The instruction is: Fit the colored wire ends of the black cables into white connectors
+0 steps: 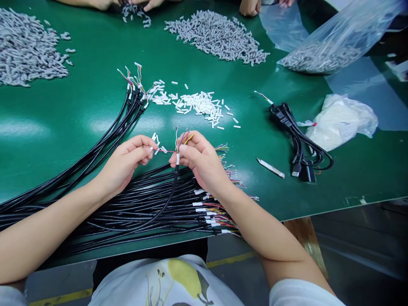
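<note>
My left hand (129,160) pinches the end of a thin red wire, with a small white piece at the fingertips. The wire runs right to a black cable (174,187) whose end fans out into several coloured wires. My right hand (200,159) grips that end by its wires, just above a white sleeve (177,159). Below both hands lies a thick row of black cables (143,199) with coloured wire ends pointing right. A few white tubes (156,138) lie just behind my left fingertips.
A bundle of cables (111,127) curves up at left. White tubes (200,103) lie mid-table. Grey parts form piles (28,46) (219,36) further back, near other people's hands (250,6). At right are a coiled cable (293,136), a marker-like tool (270,168) and plastic bags (341,121).
</note>
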`<state>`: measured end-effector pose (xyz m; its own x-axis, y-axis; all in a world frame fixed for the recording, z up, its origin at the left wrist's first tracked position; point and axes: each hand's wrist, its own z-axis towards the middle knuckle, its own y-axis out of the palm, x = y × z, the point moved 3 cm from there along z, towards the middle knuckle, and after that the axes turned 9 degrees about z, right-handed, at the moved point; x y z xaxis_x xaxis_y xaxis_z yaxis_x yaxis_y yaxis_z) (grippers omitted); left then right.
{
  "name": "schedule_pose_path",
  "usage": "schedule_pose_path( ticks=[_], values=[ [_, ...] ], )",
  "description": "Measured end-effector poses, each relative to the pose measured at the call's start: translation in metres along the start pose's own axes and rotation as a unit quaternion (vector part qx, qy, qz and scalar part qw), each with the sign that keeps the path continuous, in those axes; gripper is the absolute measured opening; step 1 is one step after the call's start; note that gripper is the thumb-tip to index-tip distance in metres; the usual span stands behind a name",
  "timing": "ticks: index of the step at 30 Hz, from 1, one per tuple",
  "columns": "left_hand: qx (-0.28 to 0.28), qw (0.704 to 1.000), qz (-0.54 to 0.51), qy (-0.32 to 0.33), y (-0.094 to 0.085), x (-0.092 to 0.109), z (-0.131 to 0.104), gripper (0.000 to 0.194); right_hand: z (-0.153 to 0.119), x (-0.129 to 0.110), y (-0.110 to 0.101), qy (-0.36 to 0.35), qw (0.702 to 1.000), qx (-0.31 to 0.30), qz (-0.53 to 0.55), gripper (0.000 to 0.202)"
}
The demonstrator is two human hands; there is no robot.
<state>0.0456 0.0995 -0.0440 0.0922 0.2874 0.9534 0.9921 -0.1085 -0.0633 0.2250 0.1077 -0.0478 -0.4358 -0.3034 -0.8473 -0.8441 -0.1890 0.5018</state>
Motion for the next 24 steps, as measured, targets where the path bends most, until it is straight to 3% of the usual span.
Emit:
schedule_pose_path(
  ticks=[24],
  values=[
    [0.017, 1.0, -0.009, -0.008, -0.0034, -0.0006, 0.0002, 0.005, 0.0014, 0.0036, -0.004, 0.014, 1.0, 0.012, 0.013, 0.025]
  ],
)
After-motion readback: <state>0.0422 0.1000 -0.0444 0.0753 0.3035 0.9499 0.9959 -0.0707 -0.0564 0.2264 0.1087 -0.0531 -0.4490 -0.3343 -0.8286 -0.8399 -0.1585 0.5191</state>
